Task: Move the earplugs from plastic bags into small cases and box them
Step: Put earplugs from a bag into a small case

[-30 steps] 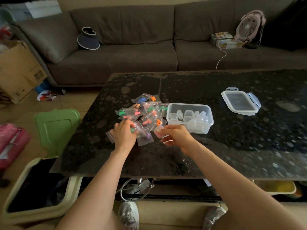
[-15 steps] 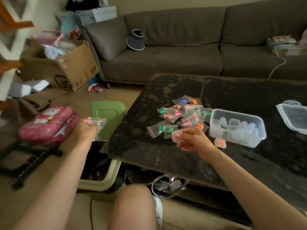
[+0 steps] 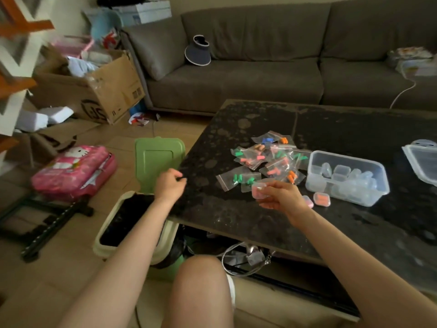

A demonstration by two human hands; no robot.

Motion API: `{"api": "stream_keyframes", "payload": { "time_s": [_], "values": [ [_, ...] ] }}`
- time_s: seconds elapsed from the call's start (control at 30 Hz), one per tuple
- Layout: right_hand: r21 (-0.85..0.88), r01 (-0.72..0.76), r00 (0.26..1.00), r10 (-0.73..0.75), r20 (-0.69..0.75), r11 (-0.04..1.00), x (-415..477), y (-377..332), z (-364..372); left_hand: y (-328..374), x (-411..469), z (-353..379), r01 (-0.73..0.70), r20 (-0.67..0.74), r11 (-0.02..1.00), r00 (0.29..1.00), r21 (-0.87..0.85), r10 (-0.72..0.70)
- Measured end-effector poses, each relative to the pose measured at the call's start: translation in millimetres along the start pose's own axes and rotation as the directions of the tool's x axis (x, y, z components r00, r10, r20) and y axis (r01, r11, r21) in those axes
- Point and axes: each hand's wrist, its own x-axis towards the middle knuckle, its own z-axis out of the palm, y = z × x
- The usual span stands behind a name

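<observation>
My right hand (image 3: pixel 281 196) pinches a small clear case (image 3: pixel 259 191) with pink earplugs inside, above the black table's (image 3: pixel 236 209) front part. My left hand (image 3: pixel 169 183) hovers at the table's left edge above the bin (image 3: pixel 123 223), fingers loosely curled, holding nothing. Several small plastic bags of coloured earplugs (image 3: pixel 264 159) lie in a heap on the table. A clear plastic box (image 3: pixel 346 177) to the right holds several empty small cases. Two filled small cases (image 3: pixel 318 200) lie in front of that box.
The box's lid (image 3: pixel 423 162) lies at the table's right edge. The bin's green lid (image 3: pixel 158 157) stands open beside the table. A pink bag (image 3: pixel 73 171), cardboard boxes (image 3: pixel 94 91) and a sofa (image 3: pixel 260 67) surround the table. My knee (image 3: pixel 201 280) is below.
My left hand held an empty plastic bag out over the bin; now it holds nothing and has come back to the table's left edge. My right hand keeps the case.
</observation>
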Motion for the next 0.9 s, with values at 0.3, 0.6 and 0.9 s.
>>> {"api": "stream_keyframes", "payload": {
  "time_s": [0.3,0.6,0.9],
  "values": [
    [-0.361,0.048,0.937,-0.166,-0.306,0.931,-1,3,-64,115,-50,98,-0.339,0.222,0.925,0.928,0.172,0.298],
    [-0.508,-0.012,0.896,-0.217,-0.389,0.861,3,9,-71,125,-72,142,-0.555,0.352,0.746,0.826,0.368,0.440],
    [-0.603,0.051,0.879,-0.323,-0.351,0.796,8,5,-64,135,-70,125,-0.495,0.083,0.869,0.867,0.021,0.492]
  ]
}}
